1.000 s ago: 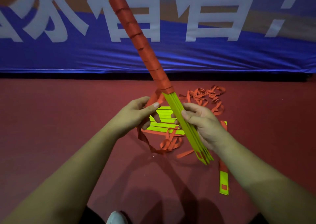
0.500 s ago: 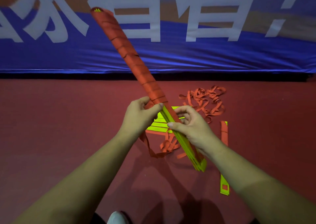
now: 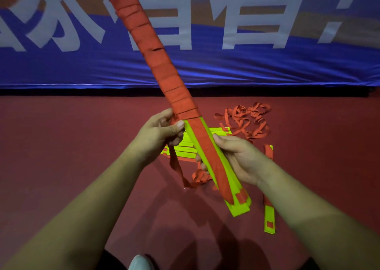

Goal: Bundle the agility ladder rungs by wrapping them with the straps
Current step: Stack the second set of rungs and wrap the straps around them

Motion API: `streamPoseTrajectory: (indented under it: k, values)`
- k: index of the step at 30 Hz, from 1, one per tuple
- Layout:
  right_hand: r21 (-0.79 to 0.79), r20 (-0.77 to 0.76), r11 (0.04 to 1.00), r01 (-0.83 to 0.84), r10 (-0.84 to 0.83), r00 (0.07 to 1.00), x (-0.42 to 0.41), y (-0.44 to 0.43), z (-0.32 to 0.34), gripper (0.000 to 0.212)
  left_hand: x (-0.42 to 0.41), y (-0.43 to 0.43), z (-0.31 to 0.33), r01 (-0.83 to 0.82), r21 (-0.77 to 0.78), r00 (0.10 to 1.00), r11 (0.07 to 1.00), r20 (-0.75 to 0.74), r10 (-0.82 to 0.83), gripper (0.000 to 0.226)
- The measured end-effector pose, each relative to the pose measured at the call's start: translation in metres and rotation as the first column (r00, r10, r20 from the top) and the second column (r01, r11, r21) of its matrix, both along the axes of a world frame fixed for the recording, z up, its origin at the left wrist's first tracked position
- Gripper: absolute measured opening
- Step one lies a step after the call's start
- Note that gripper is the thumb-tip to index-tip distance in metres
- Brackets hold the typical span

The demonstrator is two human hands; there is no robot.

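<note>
Rung bundle (image 3: 239, 210), held above floor (image 3: 82, 146), has turned flat face up since half-second ago. Strap (image 3: 207, 152) now lies lengthwise over unwrapped lower part. Left hand (image 3: 158, 134) pinches strap at wrap edge. Right hand (image 3: 240, 158) grips bundle below. Judgement: lower third left to wrap.

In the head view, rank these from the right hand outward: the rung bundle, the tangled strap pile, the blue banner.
1. rung bundle: gripped in the right hand.
2. tangled strap pile: on the floor beyond.
3. blue banner: at the back.
</note>
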State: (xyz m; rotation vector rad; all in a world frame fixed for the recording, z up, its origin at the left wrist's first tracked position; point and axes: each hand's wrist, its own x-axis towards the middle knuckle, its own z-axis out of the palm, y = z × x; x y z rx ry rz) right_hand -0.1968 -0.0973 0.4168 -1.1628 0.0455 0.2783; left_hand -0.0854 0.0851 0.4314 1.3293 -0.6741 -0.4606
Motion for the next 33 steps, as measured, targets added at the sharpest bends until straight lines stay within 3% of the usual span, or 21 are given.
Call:
streamPoseTrajectory:
  k: [3, 6, 8, 11, 14, 20, 25, 29, 33]
  values:
    - [-0.062, 0.063, 0.992, 0.113, -0.109, 0.992, 0.0, -0.003, 0.001, 0.038, -0.001, 0.001, 0.007, -0.022, 0.125, 0.997, 0.992, 0.073, 0.013, 0.014]
    - [-0.12, 0.099, 0.975, 0.187, -0.175, 0.98, 0.003, -0.009, -0.003, 0.037, 0.0, 0.003, 0.006, -0.058, 0.331, 0.996, 0.942, 0.087, 0.03, 0.033]
    - [-0.138, 0.125, 0.963, 0.231, -0.214, 0.969, 0.006, -0.011, -0.006, 0.035, 0.001, 0.003, 0.002, -0.076, 0.428, 0.988, 0.901, 0.151, 0.012, 0.023]
    - [-0.147, 0.156, 0.949, 0.278, -0.256, 0.954, 0.01, -0.012, -0.011, 0.029, 0.0, 0.001, 0.001, -0.113, 0.403, 0.982, 0.908, 0.182, 0.041, 0.016]
    - [-0.188, 0.178, 0.94, 0.286, -0.254, 0.951, 0.013, -0.009, -0.017, 0.027, -0.005, -0.007, -0.002, -0.192, 0.351, 0.964, 0.916, 0.24, 0.11, 0.024]
    - [-0.294, 0.194, 0.883, 0.367, -0.321, 0.927, 0.017, 0.009, -0.036, 0.029, -0.013, -0.02, -0.019, -0.453, 0.305, 0.864, 0.838, 0.384, 0.327, 0.023]
    - [-0.332, 0.238, 0.874, 0.354, -0.285, 0.928, 0.019, 0.015, -0.04, 0.031, -0.008, -0.02, -0.016, -0.431, 0.291, 0.874, 0.854, 0.368, 0.316, 0.023]
    - [-0.182, 0.134, 0.945, 0.271, -0.25, 0.959, 0.019, 0.01, -0.03, 0.032, -0.002, -0.009, -0.004, -0.211, 0.202, 0.957, 0.956, 0.24, 0.16, 0.017]
    - [-0.137, 0.047, 0.989, 0.058, -0.052, 0.998, 0.013, 0.007, -0.026, 0.037, 0.003, 0.004, 0.001, -0.036, 0.173, 0.979, 0.984, 0.203, 0.0, 0.014]
